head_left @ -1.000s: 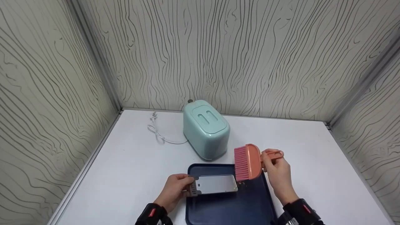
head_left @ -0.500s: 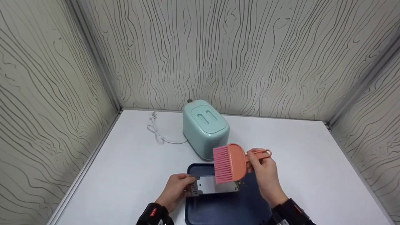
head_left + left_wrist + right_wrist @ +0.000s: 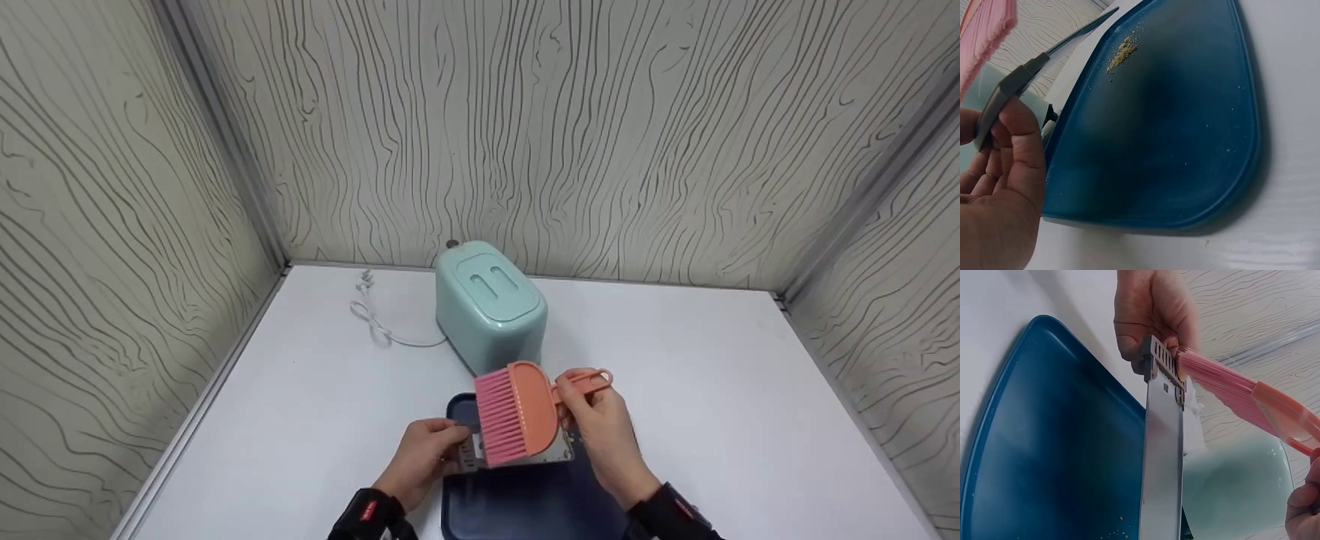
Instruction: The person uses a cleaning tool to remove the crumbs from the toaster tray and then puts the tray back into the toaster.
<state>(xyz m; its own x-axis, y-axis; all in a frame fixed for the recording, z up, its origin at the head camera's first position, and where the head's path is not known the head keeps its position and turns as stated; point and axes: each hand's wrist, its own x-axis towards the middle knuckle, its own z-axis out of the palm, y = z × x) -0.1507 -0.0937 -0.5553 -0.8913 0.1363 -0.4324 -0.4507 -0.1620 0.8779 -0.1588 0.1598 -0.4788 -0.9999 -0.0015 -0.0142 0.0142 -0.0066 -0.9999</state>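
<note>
My left hand (image 3: 421,459) pinches the grey slotted end of a toaster crumb tray (image 3: 1163,455), a flat silvery plate held tilted above a dark blue serving tray (image 3: 1174,146). In my right hand (image 3: 606,439) is the handle of an orange brush (image 3: 534,409) with pink bristles (image 3: 1224,385). The bristle tips are at the grey end of the crumb tray, close to my left fingers; whether they touch it I cannot tell. In the head view the brush hides much of the plate. Yellowish crumbs (image 3: 1123,53) lie in a small heap on the blue tray.
Behind the blue tray stands a mint green toaster (image 3: 491,307) on the white table (image 3: 675,337). Its white cord (image 3: 386,330) lies looped to the left, plug at the back. Wood-patterned panels (image 3: 487,135) enclose the table at the back and sides.
My right hand has carried the brush leftward from beyond the crumb tray's far end to above its grey end. The left hand and crumb tray have stayed nearly still.
</note>
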